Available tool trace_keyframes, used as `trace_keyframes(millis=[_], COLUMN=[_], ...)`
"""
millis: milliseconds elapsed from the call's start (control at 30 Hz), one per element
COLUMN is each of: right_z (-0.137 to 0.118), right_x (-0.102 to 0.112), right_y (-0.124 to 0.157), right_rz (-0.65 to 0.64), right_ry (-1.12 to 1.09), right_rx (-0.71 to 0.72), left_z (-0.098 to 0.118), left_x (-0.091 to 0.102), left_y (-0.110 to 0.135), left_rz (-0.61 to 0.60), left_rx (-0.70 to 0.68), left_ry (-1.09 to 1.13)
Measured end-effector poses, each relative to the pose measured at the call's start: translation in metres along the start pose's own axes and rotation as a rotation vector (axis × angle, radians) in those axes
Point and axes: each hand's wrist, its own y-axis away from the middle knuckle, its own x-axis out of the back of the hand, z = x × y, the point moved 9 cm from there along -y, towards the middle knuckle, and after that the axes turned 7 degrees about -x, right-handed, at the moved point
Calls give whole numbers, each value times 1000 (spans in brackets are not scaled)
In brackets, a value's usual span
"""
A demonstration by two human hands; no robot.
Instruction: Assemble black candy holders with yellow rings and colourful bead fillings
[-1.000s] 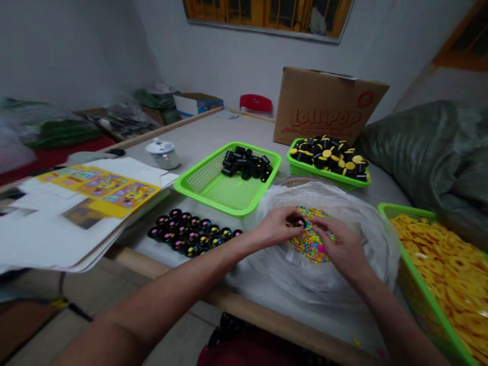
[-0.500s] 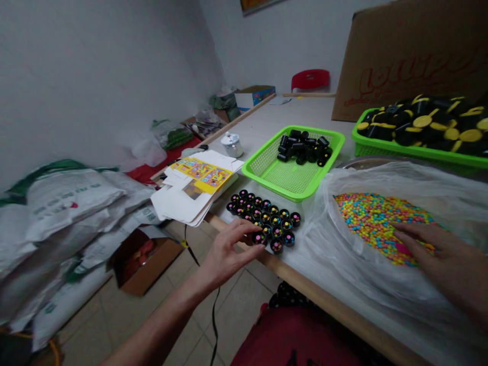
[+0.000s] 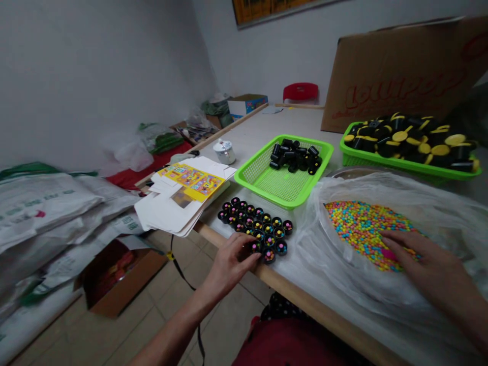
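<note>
My left hand (image 3: 229,262) reaches to the near edge of a cluster of several small black cups (image 3: 256,226) filled with coloured candies. Its fingertips pinch the cup at the cluster's near left corner. My right hand (image 3: 423,259) lies flat, fingers stretched out, on a heap of small multicoloured candies (image 3: 362,230) held in a clear plastic bag (image 3: 335,274). A pink object shows under the right fingers. Both hands rest at the table's front edge (image 3: 305,300).
A green basket (image 3: 263,180) holds several empty black cups. Another green basket (image 3: 381,157) holds black cups with yellow lids, before a cardboard box (image 3: 389,76). Flat printed cartons (image 3: 183,198) lie left of the cups. Sacks (image 3: 46,203) and a box stand on the floor.
My left hand carried a filled cup from over the candy heap to the cluster at the left. The view swung left. My right hand stayed on the candies.
</note>
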Motion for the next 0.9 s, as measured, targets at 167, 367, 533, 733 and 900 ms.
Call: trace_keyframes(millis=[167, 367, 533, 733, 900], right_z=[9, 32, 36, 20, 6], right_x=[-4, -26, -37, -30, -20], right_y=[-3, -5, -3, -6, -10], right_rz=[-3, -191, -267, -298, -249], right_ry=[50, 138, 96, 156, 281], right_rx=[87, 65, -12, -13, 38], left_z=[-2, 27, 50, 8, -18], left_x=[-5, 30, 18, -64, -112], left_y=[0, -19, -119, -278, -327], left_rz=[-13, 95, -41, -328, -428], left_rx=[-31, -149, -243, -37, 30], left_ry=[-23, -142, -180, -497, -471])
